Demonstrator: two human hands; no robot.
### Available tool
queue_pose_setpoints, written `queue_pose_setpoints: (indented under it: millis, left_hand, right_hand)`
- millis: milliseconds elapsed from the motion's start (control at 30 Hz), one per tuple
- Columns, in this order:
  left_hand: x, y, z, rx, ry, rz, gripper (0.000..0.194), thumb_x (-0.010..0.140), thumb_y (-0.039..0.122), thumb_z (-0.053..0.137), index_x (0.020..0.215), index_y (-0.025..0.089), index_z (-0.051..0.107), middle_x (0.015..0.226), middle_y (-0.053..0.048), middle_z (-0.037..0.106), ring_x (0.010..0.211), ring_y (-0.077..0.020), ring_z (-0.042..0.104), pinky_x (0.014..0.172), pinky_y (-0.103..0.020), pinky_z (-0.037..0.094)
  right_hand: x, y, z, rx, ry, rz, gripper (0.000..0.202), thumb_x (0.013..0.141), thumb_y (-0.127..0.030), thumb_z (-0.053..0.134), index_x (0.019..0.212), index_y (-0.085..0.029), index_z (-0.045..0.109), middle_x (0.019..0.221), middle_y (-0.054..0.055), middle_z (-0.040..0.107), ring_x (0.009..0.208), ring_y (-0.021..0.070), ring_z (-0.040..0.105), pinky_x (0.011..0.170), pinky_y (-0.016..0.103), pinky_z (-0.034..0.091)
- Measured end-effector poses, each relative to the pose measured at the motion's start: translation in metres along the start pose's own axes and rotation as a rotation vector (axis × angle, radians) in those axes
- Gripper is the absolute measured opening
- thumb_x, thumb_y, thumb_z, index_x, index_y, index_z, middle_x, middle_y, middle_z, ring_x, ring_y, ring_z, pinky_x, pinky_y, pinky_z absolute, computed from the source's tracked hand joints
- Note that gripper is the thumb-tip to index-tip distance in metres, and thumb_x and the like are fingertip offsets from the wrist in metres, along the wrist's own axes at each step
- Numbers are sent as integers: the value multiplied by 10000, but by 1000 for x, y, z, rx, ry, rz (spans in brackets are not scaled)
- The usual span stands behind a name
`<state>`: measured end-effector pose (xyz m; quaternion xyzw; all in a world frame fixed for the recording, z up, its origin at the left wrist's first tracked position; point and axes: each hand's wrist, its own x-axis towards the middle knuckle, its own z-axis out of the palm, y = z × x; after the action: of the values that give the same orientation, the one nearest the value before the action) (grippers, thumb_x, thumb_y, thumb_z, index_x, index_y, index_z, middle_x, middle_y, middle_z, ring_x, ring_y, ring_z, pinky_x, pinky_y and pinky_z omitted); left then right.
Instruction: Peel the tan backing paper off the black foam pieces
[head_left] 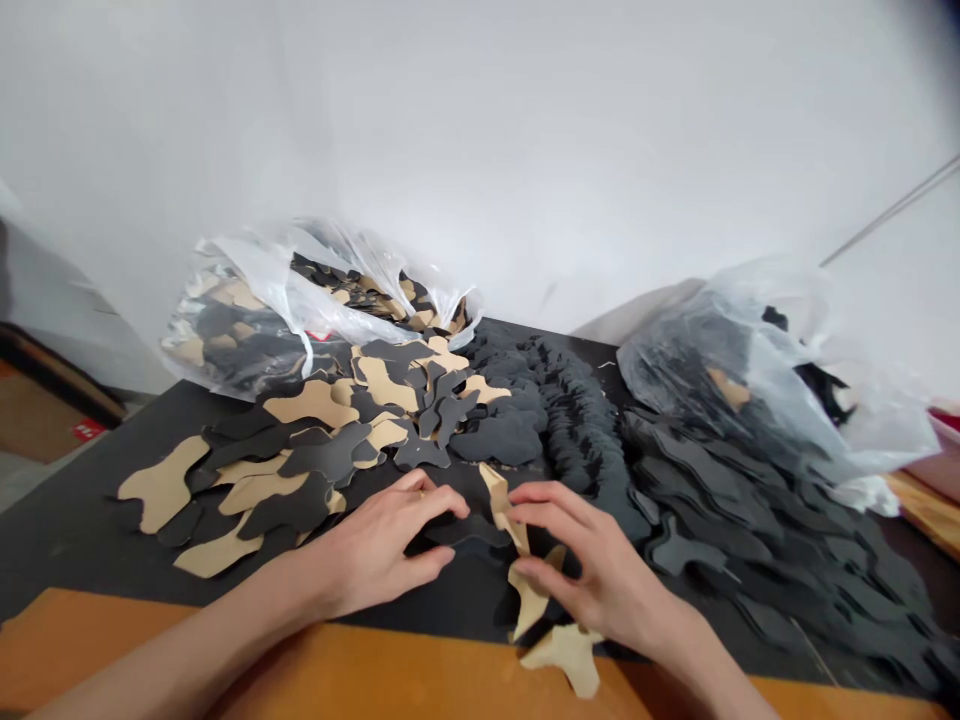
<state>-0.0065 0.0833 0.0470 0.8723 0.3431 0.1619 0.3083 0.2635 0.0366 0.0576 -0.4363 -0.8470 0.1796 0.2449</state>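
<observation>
Over the near part of the black table, my left hand [390, 540] has its thumb and forefinger apart with nothing between them. A dark, wavy-edged cut piece [474, 532] lies just beyond its fingertips. My right hand [592, 560] is curled with its fingertips on a thin, bent tan piece [495, 492], which stands tilted up. Under that hand lies another tan piece [529, 602], partly covered by the thumb. A further tan piece [564, 655] rests at the table's front edge. To the left of my left hand spreads a loose heap of tan and dark pieces [315, 403].
Rows of stacked dark pieces [585, 430] run along the middle, with more layered stacks [757, 520] at the right. A clear plastic bag [247, 330] full of pieces stands back left, another plastic bag [697, 350] back right. An orange-brown edge [375, 670] borders the front; a white wall [525, 150] rises behind.
</observation>
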Motion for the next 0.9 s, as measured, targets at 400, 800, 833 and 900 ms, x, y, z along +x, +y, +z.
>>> queue_pose_setpoints:
  millis: [400,800,833,900]
  left_hand:
    - [0,-8,2,-7,42,183,161,847,100,611,935,228,655,1228,-36,684,1054,-200,559,906,-306,488]
    - [1,-7,5,51,76,229,140,845,92,601,825,217,659,1191,-41,709,1010,-201,554,861,-307,497]
    - [1,-7,5,56,75,233,141,847,92,596,822,216,659,1185,-44,711,1009,-203,557,859,-311,498]
    - [0,-7,5,63,74,236,148,852,89,583,831,215,658,1196,-51,705,1001,-206,558,859,-320,498]
  right_hand:
    - [3,10,23,-177,26,-219,256,927,-93,483,1050,-211,674,1054,93,647,911,192,612,766,320,529]
    - [5,7,23,-228,10,-259,238,948,-89,478,1036,-192,673,1042,96,662,945,193,615,780,307,530]
    - [6,6,22,-231,3,-258,237,949,-86,475,1034,-189,671,1044,97,660,945,193,611,781,308,530]
    - [7,3,19,-236,-20,-255,238,956,-86,465,1027,-182,671,1047,98,656,940,192,603,781,308,531]
